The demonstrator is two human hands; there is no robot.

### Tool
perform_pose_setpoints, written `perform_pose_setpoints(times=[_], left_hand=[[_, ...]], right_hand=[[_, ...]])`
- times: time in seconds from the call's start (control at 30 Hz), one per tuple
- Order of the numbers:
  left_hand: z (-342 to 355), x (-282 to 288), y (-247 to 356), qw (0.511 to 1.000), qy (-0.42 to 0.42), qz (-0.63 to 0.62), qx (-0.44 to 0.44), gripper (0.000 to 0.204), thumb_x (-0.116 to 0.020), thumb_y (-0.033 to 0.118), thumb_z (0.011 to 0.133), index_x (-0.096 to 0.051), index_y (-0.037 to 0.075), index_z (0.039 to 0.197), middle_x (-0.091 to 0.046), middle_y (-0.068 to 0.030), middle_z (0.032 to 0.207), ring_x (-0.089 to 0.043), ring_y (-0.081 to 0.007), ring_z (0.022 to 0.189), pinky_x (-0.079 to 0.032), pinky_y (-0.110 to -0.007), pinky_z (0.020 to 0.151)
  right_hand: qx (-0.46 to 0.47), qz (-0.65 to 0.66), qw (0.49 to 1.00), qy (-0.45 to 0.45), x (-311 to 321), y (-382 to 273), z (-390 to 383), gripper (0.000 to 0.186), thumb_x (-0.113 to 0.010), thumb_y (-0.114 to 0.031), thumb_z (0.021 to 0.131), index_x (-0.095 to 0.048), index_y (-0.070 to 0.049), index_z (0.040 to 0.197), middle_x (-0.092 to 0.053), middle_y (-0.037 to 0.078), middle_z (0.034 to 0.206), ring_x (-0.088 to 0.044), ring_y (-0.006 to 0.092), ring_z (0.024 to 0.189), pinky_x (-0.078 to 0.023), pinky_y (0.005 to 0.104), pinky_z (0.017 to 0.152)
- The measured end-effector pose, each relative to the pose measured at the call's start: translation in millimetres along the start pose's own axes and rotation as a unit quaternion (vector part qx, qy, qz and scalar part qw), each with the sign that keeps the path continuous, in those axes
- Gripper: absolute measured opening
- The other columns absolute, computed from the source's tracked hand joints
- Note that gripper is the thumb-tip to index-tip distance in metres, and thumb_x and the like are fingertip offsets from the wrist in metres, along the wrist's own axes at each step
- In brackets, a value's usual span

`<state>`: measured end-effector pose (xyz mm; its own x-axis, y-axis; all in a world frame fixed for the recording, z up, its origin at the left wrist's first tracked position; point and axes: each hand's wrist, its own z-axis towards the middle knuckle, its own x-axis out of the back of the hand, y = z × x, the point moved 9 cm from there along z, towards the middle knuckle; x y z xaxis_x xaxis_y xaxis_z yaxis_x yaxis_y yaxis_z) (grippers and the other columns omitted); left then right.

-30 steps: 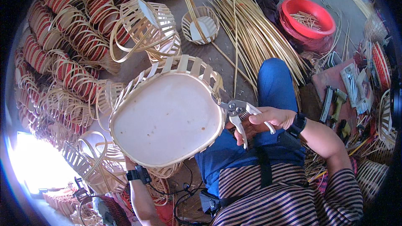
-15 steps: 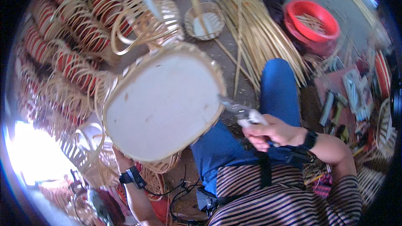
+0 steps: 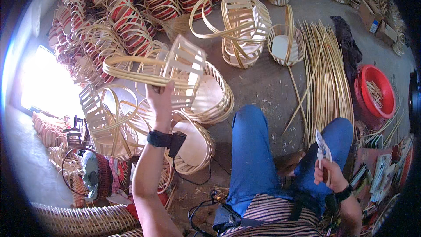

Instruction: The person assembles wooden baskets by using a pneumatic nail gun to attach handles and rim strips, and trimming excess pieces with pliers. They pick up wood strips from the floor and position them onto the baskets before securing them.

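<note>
My left hand [image 3: 160,105] is closed on a woven wood-strip basket [image 3: 183,72], gripping it near its bent handle. The basket is tipped on its side, handle toward the left, above other baskets. Over my right thigh, my right hand [image 3: 332,176] is closed round white-handled pruning shears [image 3: 323,150], blades pointing up and away from me. Under the held basket and close to it stand several pale baskets, one of them an oval basket [image 3: 212,94] with a flat light bottom. Part of that basket is hidden behind the held one.
Stacked baskets with red bands [image 3: 131,22] fill the far left. Ahead are a tall basket stack [image 3: 239,52], a small handled basket [image 3: 285,46] and a bundle of long cane strips [image 3: 329,74]. A red basin [image 3: 388,105] with short sticks stands right; hand tools [image 3: 379,177] lie nearer.
The basket has turned from showing its flat white bottom to lying sideways, and has moved away to the left. The shears have drawn back from its edge to over my right thigh.
</note>
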<state>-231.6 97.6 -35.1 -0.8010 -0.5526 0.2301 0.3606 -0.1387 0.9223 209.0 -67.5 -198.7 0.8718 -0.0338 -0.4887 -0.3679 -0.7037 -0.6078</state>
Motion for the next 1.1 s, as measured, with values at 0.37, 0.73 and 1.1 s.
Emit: perform_pose_setpoints(times=[0.37, 0.73, 1.1], left_hand=[[118.4, 79.3, -53.0, 0.842, 0.188, 0.504, 0.042, 0.089, -0.063, 0.040, 0.064, -0.011, 0.002, 0.125, -0.022, -0.0203, 0.125, -0.021, -0.0344, 0.115, -0.018, -0.048, 0.092], [36.8, -49.8, -84.7, 0.963, -0.154, 0.217, -0.038, 0.037, -0.055, 0.024, 0.074, -0.046, 0.000, 0.101, -0.049, -0.0155, 0.095, -0.049, -0.0254, 0.087, -0.040, -0.032, 0.074], [-132.8, -145.0, -74.5, 0.790, -0.564, 0.114, 0.213, 0.027, -0.044, 0.022, 0.081, -0.047, 0.000, 0.097, -0.053, -0.0087, 0.064, -0.049, -0.0122, 0.049, -0.039, -0.021, 0.043]], right_hand=[[0.023, 0.074, 0.994, 0.079, 34.3, 7.9, -25.1, 0.027, -0.044, -0.031, 0.079, -0.045, -0.004, 0.084, -0.040, 0.004, 0.052, -0.041, 0.0169, 0.043, -0.037, 0.0339, 0.042], [0.052, -0.109, 0.988, 0.101, 10.7, -18.9, -35.7, 0.027, -0.052, -0.026, 0.073, -0.046, -0.001, 0.082, -0.044, 0.006, 0.055, -0.045, 0.0171, 0.046, -0.039, 0.0303, 0.045], [0.127, -0.367, 0.735, 0.556, 214.9, -8.6, -152.6, 0.046, -0.058, -0.035, 0.066, -0.046, 0.003, 0.090, -0.054, 0.015, 0.076, -0.053, 0.0249, 0.067, -0.041, 0.0341, 0.062]])
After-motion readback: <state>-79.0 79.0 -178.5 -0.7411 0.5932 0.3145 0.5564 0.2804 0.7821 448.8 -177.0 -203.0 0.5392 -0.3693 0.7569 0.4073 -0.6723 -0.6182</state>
